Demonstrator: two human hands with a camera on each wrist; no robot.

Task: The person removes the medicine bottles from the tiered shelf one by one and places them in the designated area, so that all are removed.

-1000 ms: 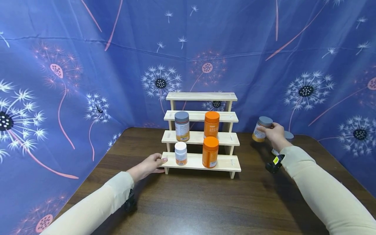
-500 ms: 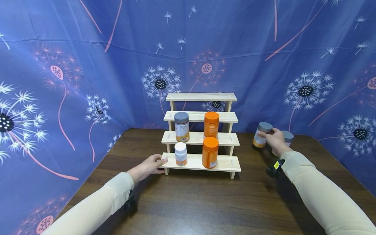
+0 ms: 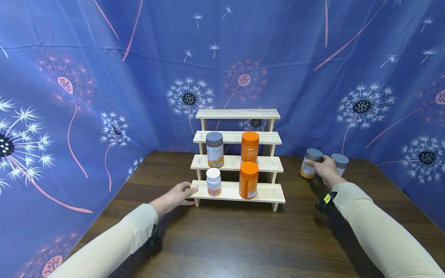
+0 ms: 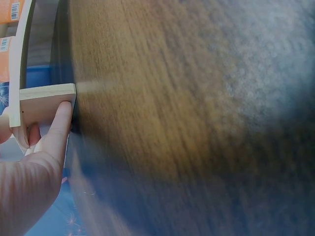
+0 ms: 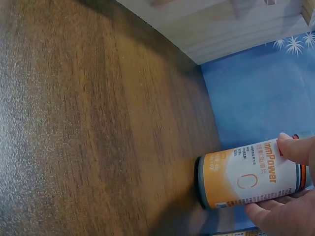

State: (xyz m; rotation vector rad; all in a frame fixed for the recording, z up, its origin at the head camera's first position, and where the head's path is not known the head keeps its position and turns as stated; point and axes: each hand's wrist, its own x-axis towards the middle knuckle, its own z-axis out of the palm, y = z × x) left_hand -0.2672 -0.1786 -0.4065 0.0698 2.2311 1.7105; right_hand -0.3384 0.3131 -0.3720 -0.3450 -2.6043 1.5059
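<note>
On the table's right side my right hand (image 3: 326, 170) holds a grey-capped supplement bottle (image 5: 248, 174) with a white and orange label, thumb on one side and fingers on the other. The bottle stands upright, at or very near the tabletop; I cannot tell if it touches. Just right of that hand is a second grey-capped bottle (image 3: 340, 161), partly hidden. My left hand (image 3: 177, 197) grips the left end of the lowest step of a wooden tiered shelf (image 3: 264, 190), thumb on top. In the left wrist view a finger (image 4: 61, 118) lies against the shelf's leg.
The lowest step carries a white-capped bottle (image 3: 213, 182) and an orange bottle (image 3: 248, 180). One step up are a grey-capped bottle (image 3: 215, 150) and another orange bottle (image 3: 250, 146). A blue dandelion-print cloth (image 3: 295, 96) hangs behind the brown wooden table (image 3: 222, 239).
My right hand has lowered the grey-capped supplement bottle toward the tabletop. More of the second grey-capped bottle shows now. My left hand stays on the shelf.
</note>
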